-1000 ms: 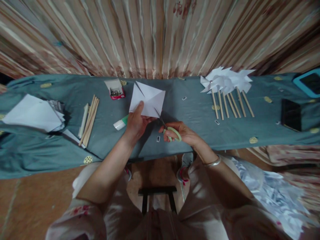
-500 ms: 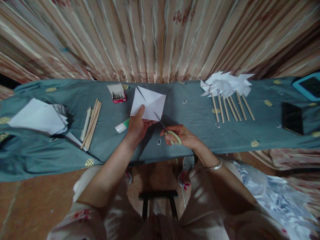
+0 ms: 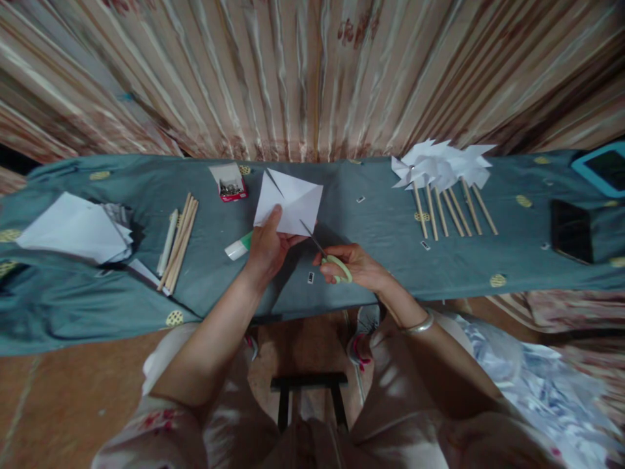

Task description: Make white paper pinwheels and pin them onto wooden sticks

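Observation:
My left hand (image 3: 271, 244) grips a square of white paper (image 3: 295, 198), thumb on top and fingers underneath. A slit runs in from the paper's upper left corner, and crease lines cross its face. Scissors (image 3: 336, 266) with pale green handles are in my right hand (image 3: 354, 266), fingers wrapped round the loops. Their blades lie at the paper's lower right corner, pointing toward its middle. Below the paper, to the left, lies a white and green tube (image 3: 239, 247), partly covered by my left hand.
A small red box (image 3: 232, 189) of metal pins stands open behind the tube. Wooden sticks (image 3: 180, 244) and a stack of white paper (image 3: 73, 228) lie at left. Several paper pinwheels (image 3: 444, 166) on sticks lie at right, near a dark phone (image 3: 571, 231) and a blue-framed device (image 3: 603, 169).
The paper and both hands have shifted very slightly left. The scissors stay at the same corner of the paper.

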Tool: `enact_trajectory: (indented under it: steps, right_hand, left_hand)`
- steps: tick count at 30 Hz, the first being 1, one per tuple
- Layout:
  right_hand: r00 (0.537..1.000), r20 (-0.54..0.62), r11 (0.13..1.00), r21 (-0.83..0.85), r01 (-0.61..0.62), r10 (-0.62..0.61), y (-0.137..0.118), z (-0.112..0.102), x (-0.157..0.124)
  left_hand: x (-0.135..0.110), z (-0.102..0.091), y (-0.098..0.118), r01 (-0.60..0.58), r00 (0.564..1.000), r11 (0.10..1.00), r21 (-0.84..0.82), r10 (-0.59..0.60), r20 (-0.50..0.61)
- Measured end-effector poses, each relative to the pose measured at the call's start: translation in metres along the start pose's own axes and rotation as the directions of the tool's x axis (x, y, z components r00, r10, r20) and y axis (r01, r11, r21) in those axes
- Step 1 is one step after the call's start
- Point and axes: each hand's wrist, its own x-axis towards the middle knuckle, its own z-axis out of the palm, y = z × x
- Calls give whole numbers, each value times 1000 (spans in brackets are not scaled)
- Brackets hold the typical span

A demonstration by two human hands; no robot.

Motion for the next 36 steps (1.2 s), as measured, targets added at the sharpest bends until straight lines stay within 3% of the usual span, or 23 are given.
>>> enact_trajectory:
  steps: [22, 36]
  right_hand:
    - [1000, -25, 1000, -26, 6, -7, 5, -2, 2]
    - [999, -32, 999, -46, 18, -19, 1, -1, 1]
  left_hand:
    - [-2, 2, -4, 20, 1000, 999, 30, -19, -14]
    - [-2, -2, -12, 11, 998, 999, 37, -14, 66]
